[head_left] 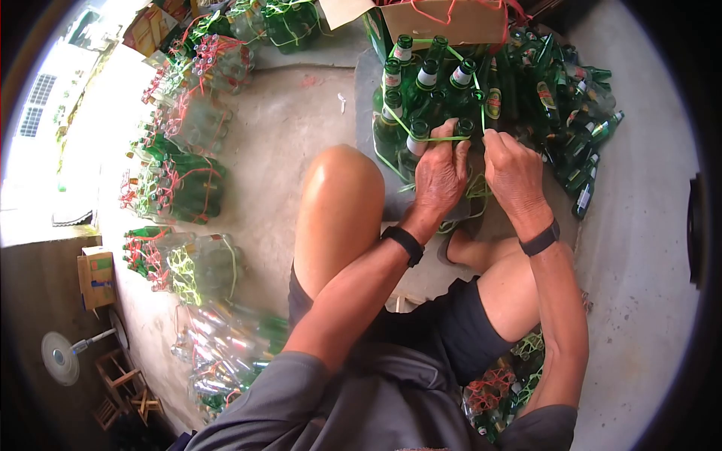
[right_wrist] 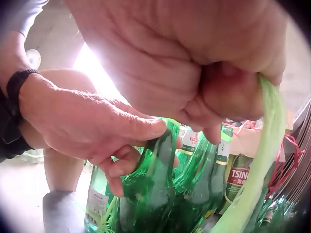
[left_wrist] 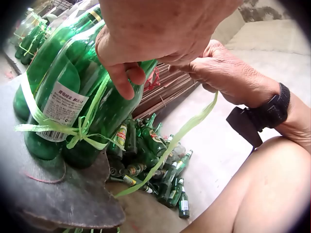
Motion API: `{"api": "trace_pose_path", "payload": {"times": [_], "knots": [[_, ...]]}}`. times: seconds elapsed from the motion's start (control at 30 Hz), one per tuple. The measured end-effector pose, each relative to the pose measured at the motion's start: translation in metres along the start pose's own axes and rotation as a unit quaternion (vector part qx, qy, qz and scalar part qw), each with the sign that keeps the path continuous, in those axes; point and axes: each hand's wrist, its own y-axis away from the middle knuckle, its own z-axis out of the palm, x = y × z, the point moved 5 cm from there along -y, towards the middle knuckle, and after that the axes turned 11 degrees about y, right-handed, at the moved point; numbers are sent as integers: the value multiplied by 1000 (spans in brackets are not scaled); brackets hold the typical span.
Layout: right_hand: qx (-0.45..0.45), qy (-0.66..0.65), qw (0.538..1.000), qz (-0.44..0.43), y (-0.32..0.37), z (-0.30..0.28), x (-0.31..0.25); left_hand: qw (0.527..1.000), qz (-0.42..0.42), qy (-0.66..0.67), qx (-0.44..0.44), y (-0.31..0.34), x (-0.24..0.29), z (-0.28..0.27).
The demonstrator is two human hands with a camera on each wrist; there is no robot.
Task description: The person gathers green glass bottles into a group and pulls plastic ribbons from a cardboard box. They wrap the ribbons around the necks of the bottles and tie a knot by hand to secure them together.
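Observation:
A cluster of green bottles (head_left: 427,79) stands upright on a dark board (head_left: 365,113), with light green ribbon (head_left: 406,126) running around the necks. My left hand (head_left: 440,177) grips the neck of the nearest green bottle (right_wrist: 154,179), its thumb by the bottle's mouth and ribbon. Beside it on the right, my right hand (head_left: 515,169) pinches a ribbon strand; in the right wrist view a broad strand (right_wrist: 262,141) hangs from its curled fingers. Lower on the bottles, the left wrist view shows another ribbon band tied in a knot (left_wrist: 83,131).
Loose green bottles (head_left: 545,98) lie heaped to the right of the board. Behind the cluster is a cardboard box (head_left: 444,24) with red ribbon. Tied bottle bundles (head_left: 188,184) line the left side, near a fan (head_left: 60,358). My bent knee (head_left: 338,177) is left of the board.

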Motion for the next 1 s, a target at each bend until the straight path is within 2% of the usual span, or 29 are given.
{"api": "trace_pose_path", "payload": {"times": [0.27,0.37,0.53,1.0], "knots": [[25,-19,999,-18,11,-13,-8,1000,-3,-4,-11,0,-3,1],[14,-38,999,-27,13,-9,-10,1000,-20,2,-13,1,-2,2],[-2,-68,997,-33,10,-2,-13,999,15,-24,17,1,1,1],[-26,-98,995,-23,5,2,-25,1000,13,-24,9,1,3,0]]}}
